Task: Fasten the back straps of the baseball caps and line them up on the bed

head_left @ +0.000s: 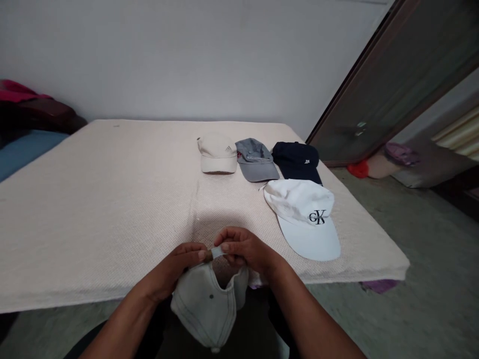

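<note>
The left hand (185, 262) and right hand (243, 249) hold the strap (217, 252) of a pale cap (204, 296), inverted, at the near edge of a white cloth (112, 214). A white cap (292, 197) with black letters (318, 217) lies to the right. Farther away, left to right: beige cap (217, 147), grey cap (258, 169), navy cap (294, 154); a wall (168, 60) stands behind.

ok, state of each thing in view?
Left grip: closed on strap
Right grip: closed on strap
Strap: fastened or not, can't tell
Held cap: crown down, back opening up
White cap: crown creased, brim toward near edge
Navy cap: crown up, brim partly hidden
Gray cap: crown up, brim toward near edge
Beige cap: crown up, brim toward near edge
Cover: spread out, lightly creased
</note>
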Motion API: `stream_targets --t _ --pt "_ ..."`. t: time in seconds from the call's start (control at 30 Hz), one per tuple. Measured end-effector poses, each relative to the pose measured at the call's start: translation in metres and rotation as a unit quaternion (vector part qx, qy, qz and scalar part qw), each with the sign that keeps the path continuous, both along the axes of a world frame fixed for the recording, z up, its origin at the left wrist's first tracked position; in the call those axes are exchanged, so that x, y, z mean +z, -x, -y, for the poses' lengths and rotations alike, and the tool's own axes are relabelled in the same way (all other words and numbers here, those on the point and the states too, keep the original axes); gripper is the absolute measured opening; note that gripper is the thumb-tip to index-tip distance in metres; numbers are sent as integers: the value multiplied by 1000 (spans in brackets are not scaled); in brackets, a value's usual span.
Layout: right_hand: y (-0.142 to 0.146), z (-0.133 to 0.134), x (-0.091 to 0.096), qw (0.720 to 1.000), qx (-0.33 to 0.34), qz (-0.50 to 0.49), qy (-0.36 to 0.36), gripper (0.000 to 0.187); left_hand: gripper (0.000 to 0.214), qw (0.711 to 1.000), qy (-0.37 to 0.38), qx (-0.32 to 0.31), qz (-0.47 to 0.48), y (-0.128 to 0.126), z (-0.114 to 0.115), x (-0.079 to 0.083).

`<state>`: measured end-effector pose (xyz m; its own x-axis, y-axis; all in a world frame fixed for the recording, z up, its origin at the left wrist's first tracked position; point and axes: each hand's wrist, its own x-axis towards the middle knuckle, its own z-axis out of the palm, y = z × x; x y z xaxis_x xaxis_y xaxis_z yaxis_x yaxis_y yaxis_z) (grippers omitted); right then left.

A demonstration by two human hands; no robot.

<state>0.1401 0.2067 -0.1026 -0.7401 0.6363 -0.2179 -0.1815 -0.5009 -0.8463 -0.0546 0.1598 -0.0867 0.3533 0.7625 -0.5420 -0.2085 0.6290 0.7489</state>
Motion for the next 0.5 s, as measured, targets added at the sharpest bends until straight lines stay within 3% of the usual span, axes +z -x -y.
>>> stream_targets --t 0.13,0.33,0.43,0.5 --pt "-5 -2 0 999 -33 -12 10 16 15 995 11 54 77 -1 -4 6" --pt "-18 1 5 999 -38 10 -17 26 13 944 35 291 152 13 -19 13" --pt "-21 2 3 1000 -17 -13 -12 31 18 927 17 325 188 24 -33 11" --pt "-19 0 -1 998 -53 -18 5 31 24 927 8 322 193 28 -42 8"
